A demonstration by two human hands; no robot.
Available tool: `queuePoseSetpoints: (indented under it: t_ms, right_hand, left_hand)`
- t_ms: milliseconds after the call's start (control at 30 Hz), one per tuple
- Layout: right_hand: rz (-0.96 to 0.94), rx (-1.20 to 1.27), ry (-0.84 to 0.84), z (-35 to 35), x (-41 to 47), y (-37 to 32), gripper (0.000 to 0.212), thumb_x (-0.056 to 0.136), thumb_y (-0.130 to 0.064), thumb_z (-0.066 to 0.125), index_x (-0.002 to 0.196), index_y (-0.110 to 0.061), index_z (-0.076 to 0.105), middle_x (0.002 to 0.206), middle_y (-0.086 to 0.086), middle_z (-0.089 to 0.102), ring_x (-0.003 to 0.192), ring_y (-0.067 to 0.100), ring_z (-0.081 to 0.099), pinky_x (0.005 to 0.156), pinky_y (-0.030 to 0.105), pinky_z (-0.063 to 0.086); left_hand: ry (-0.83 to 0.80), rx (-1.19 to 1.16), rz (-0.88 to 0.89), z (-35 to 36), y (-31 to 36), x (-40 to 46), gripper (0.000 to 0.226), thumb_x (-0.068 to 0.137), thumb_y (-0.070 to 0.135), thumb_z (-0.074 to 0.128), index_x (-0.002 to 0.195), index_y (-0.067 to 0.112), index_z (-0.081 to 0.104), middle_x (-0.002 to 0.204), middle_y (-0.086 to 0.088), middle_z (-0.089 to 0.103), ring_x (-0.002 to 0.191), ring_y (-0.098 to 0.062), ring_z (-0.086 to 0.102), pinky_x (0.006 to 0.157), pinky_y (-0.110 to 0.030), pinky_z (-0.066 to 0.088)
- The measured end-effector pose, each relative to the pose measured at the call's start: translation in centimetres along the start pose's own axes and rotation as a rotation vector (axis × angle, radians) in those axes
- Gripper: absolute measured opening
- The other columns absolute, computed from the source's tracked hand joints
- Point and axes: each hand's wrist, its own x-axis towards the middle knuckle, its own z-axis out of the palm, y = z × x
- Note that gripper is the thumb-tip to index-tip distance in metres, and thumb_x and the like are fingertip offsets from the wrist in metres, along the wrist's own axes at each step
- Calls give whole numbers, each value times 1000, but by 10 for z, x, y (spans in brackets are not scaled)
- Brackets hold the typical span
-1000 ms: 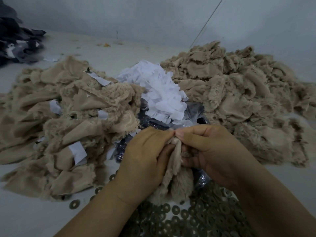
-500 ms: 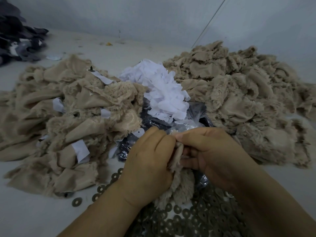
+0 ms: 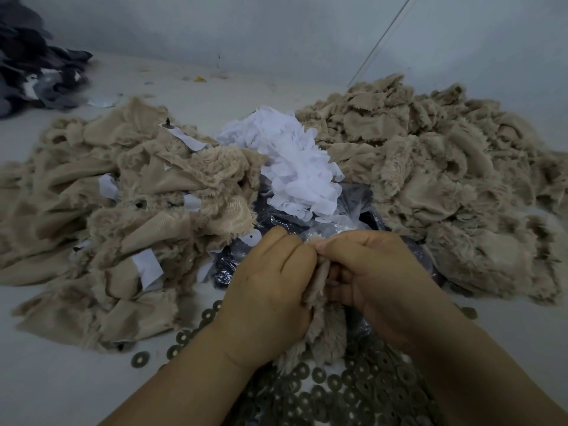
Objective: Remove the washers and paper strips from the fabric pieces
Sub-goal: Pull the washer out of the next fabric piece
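Between my two hands hangs a beige furry fabric piece. My left hand grips its left side and my right hand pinches its top edge, thumbs nearly touching. Any washer or strip on it is hidden by my fingers. Below my hands lies a heap of dark metal washers. A pile of white paper strips sits behind my hands. On the left is a heap of fabric pieces with white strips still attached.
A second beige fabric heap without strips fills the right. A dark plastic bag lies under the paper pile. Dark grey cloth is stacked at the far left by the wall. A loose washer lies on the white surface.
My hands have stayed together on the fabric piece, with only small finger shifts at its top edge. The camera view drifted slightly.
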Motion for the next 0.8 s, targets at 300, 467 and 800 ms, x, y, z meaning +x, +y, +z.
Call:
queuePoseSetpoints:
  t_ms: [300,467,800]
  right_hand:
    - [-154,-268,99,-1,1,4,38,94,-12,60,60,3,53,56,18,46,55,24,45,57,38,43]
    - [-270,-407,147,10,1,13,31,88,-12,51,58,-13,43,58,8,36,58,19,34,56,37,30]
    - [-116,-112,52,15,-4,11,17,98,-9,48,83,-2,56,80,13,49,72,25,45,72,43,42]
  left_hand:
    - [-88,35,-28,-1,5,7,22,87,11,42,78,1,60,75,-11,52,67,-25,47,56,-40,41]
    - [-89,1,-6,-3,5,8,16,82,5,42,72,4,55,71,-8,46,63,-22,38,54,-35,29]
    - [-33,-75,-9,1,8,7,14,80,-3,43,73,2,54,73,-9,44,71,-15,30,60,-26,25]
